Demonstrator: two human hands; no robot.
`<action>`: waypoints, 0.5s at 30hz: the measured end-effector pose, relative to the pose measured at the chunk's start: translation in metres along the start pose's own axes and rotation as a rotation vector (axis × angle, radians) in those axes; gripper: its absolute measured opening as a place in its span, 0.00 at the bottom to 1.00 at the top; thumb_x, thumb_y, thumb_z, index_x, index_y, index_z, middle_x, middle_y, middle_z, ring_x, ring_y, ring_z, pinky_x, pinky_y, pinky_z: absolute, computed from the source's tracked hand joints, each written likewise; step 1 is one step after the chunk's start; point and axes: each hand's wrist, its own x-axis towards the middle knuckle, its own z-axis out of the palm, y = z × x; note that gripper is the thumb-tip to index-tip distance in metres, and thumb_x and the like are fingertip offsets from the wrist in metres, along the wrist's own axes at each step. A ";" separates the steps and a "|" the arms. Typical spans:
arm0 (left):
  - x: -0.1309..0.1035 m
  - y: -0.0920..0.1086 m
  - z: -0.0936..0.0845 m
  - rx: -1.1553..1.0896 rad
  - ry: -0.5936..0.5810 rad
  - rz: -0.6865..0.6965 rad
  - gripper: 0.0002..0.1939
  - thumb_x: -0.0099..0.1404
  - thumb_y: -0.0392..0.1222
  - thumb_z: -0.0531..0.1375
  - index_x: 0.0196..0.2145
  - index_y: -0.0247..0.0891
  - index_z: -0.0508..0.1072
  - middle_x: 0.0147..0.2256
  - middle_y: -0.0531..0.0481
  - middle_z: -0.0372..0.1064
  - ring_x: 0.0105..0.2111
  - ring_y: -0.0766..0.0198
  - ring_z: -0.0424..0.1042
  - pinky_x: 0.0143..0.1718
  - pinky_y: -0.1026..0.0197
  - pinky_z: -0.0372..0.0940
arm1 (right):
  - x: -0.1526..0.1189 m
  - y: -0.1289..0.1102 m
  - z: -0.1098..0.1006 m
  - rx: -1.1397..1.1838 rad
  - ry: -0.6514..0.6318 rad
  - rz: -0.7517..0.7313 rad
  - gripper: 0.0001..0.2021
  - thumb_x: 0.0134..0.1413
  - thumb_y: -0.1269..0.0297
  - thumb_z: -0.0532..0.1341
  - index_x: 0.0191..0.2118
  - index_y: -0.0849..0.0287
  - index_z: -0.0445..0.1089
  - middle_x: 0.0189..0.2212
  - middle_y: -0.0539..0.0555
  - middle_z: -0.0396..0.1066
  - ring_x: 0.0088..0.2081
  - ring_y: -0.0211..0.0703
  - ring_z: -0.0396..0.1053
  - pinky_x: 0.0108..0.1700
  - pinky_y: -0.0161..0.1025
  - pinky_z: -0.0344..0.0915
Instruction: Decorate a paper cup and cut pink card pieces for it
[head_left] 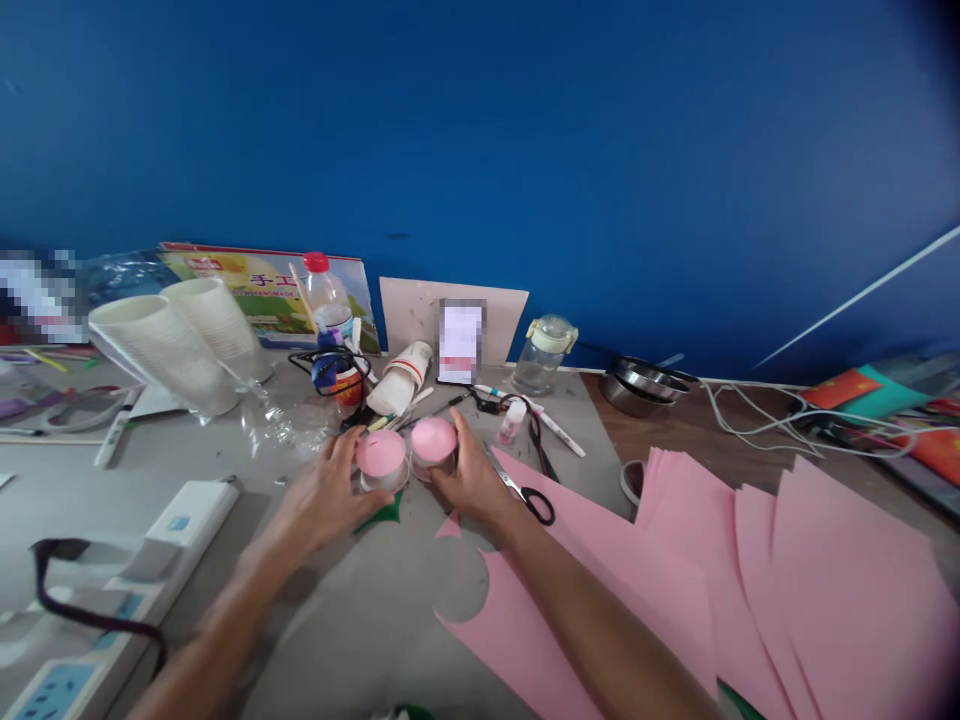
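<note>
- Left of the scissors, two short cups with pink tops sit side by side; whether they touch each other or are lifted off the table cannot be told.
- Left hand: thumb and fingers curved about the sides of the left cup, the farther one from the scissors. Forearm slightly blurred.
- Right hand: thumb and fingers gripping the right cup, the nearer one to the scissors.
- Alongside the scissors: a large pink sheet.
- Nearer the viewer than the scissors: a second pink sheet, a rounded notch cut from its edge.
- Right of the scissors: several overlapping pink sheets.
- Beyond the scissors: a small bottle with a white cap and, farther back, a lidded clear jar.
- Well left of the scissors: stacked white cups and a power strip.
</note>
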 end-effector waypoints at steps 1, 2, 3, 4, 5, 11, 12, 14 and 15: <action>0.001 0.002 0.006 0.020 -0.013 -0.007 0.42 0.51 0.55 0.64 0.60 0.37 0.57 0.56 0.34 0.62 0.53 0.41 0.66 0.46 0.47 0.65 | 0.000 0.000 0.001 -0.010 0.008 -0.019 0.43 0.50 0.63 0.63 0.67 0.67 0.42 0.65 0.71 0.50 0.65 0.59 0.52 0.63 0.57 0.54; 0.002 0.006 0.010 0.016 -0.019 0.003 0.43 0.52 0.54 0.64 0.61 0.37 0.55 0.57 0.34 0.61 0.54 0.43 0.65 0.48 0.46 0.64 | 0.000 0.001 0.002 -0.021 0.018 -0.037 0.42 0.50 0.64 0.63 0.66 0.68 0.43 0.64 0.71 0.52 0.65 0.59 0.52 0.62 0.57 0.55; 0.003 0.010 0.012 0.001 -0.028 0.024 0.42 0.54 0.53 0.63 0.61 0.37 0.54 0.58 0.35 0.60 0.54 0.44 0.65 0.49 0.47 0.64 | 0.000 0.001 0.003 -0.031 0.028 -0.053 0.40 0.50 0.65 0.62 0.66 0.67 0.44 0.63 0.71 0.54 0.64 0.59 0.54 0.62 0.57 0.55; 0.003 0.013 0.013 -0.013 -0.026 0.039 0.39 0.55 0.52 0.62 0.60 0.38 0.55 0.58 0.36 0.61 0.54 0.45 0.65 0.50 0.47 0.64 | 0.000 0.001 0.003 -0.039 0.038 -0.065 0.39 0.50 0.66 0.62 0.66 0.66 0.46 0.62 0.70 0.57 0.63 0.59 0.56 0.62 0.57 0.56; 0.002 0.016 0.011 -0.031 -0.023 0.053 0.36 0.55 0.52 0.61 0.59 0.38 0.57 0.57 0.37 0.63 0.54 0.46 0.65 0.50 0.48 0.63 | 0.000 0.000 0.003 -0.044 0.047 -0.072 0.38 0.50 0.66 0.62 0.65 0.65 0.48 0.60 0.69 0.59 0.62 0.59 0.58 0.61 0.57 0.57; 0.001 0.001 -0.032 -0.010 0.098 -0.098 0.33 0.57 0.53 0.61 0.57 0.39 0.61 0.50 0.40 0.69 0.42 0.50 0.73 0.42 0.51 0.67 | 0.019 -0.032 -0.008 -0.024 0.063 -0.069 0.35 0.48 0.64 0.66 0.61 0.61 0.55 0.58 0.66 0.63 0.59 0.58 0.63 0.59 0.55 0.61; 0.004 -0.007 -0.040 0.018 0.180 -0.151 0.35 0.56 0.55 0.62 0.57 0.38 0.60 0.50 0.40 0.69 0.43 0.49 0.73 0.42 0.52 0.67 | 0.025 -0.041 -0.007 -0.016 0.061 -0.065 0.35 0.47 0.65 0.66 0.61 0.62 0.55 0.57 0.66 0.64 0.58 0.58 0.63 0.59 0.54 0.61; 0.010 -0.025 -0.054 0.059 0.315 -0.270 0.38 0.55 0.57 0.62 0.59 0.39 0.58 0.51 0.39 0.68 0.45 0.47 0.72 0.42 0.51 0.67 | 0.037 -0.061 0.003 0.003 0.046 -0.094 0.35 0.46 0.64 0.67 0.60 0.63 0.56 0.56 0.65 0.66 0.56 0.57 0.66 0.57 0.52 0.63; 0.013 -0.033 -0.059 0.082 0.334 -0.329 0.40 0.55 0.58 0.62 0.60 0.39 0.56 0.51 0.39 0.68 0.46 0.46 0.72 0.42 0.51 0.67 | 0.043 -0.071 0.011 0.018 0.052 -0.126 0.36 0.46 0.63 0.67 0.60 0.62 0.56 0.55 0.65 0.66 0.56 0.56 0.66 0.57 0.51 0.64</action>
